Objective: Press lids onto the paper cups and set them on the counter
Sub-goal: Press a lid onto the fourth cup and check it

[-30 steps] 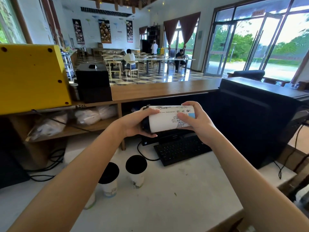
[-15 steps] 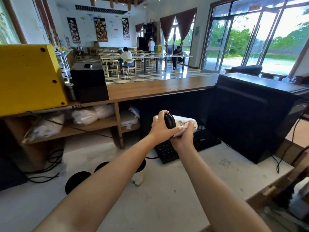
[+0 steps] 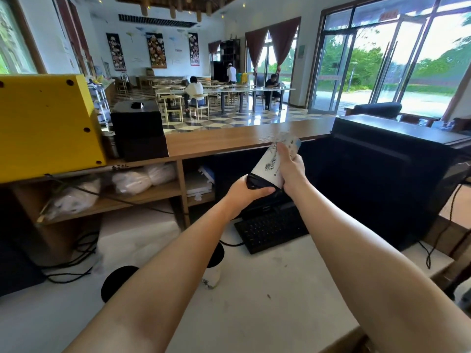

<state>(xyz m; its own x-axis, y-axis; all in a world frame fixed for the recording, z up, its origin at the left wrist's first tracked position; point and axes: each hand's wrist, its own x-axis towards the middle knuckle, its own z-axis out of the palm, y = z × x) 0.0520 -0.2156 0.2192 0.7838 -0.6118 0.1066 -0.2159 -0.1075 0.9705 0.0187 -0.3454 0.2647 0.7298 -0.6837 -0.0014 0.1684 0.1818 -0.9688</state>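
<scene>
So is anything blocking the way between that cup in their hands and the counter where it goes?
Nothing visible does. The paper cup is held tilted in both hands, lid end toward the left hand, above the keyboard. The white counter beside two lidded cups lies open.

Both arms outstretched, left hand (image 3: 246,193), right hand (image 3: 290,170) clenched

Two bare forearms enter from the lower edge, one from about 7 o'clock, the other from about 4 o'clock. No sleeve covers either up to the frame edge. The left hand (image 3: 246,193) and right hand (image 3: 290,169) carry no glove, ring, watch or bracelet that shows.
</scene>
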